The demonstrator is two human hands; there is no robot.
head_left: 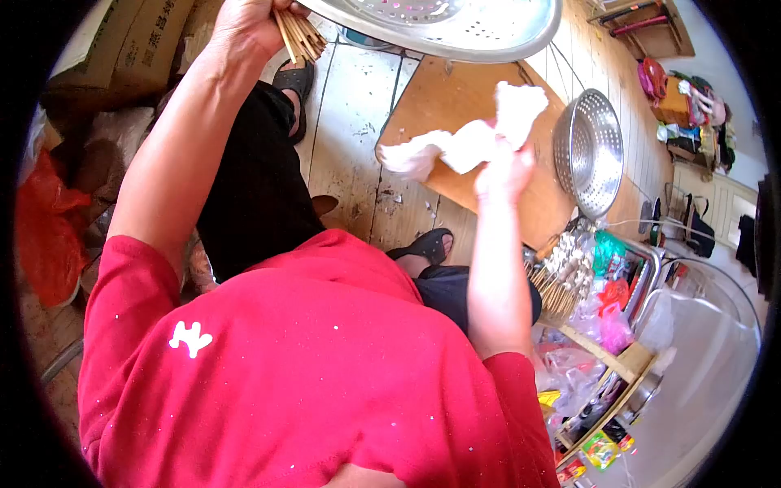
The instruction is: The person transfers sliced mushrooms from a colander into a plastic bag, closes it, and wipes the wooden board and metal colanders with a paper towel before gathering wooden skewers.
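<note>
At the top left, my left hand (pixel 250 24) is closed around a bundle of thin wooden skewers (pixel 299 39). Its fingers are close to the rim of a wide perforated metal strainer (pixel 431 45), cut off by the top edge; whether they touch is unclear. My right hand (pixel 506 169) grips a crumpled white cloth (pixel 468 148), slightly blurred, above a brown wooden board (pixel 435 98). To the right of that hand stands a deep steel colander (pixel 587 154). Below the colander lie several filled skewers (pixel 565 272) with pale pieces on them.
Plastic bags (pixel 573 370) and small packets crowd a wooden rack (pixel 602 350) at the lower right. A red plastic bag (pixel 53 228) and a cardboard box (pixel 122 49) are on the left. My sandalled feet rest on the tiled floor (pixel 346 122). Piled clothes (pixel 691 102) sit at upper right.
</note>
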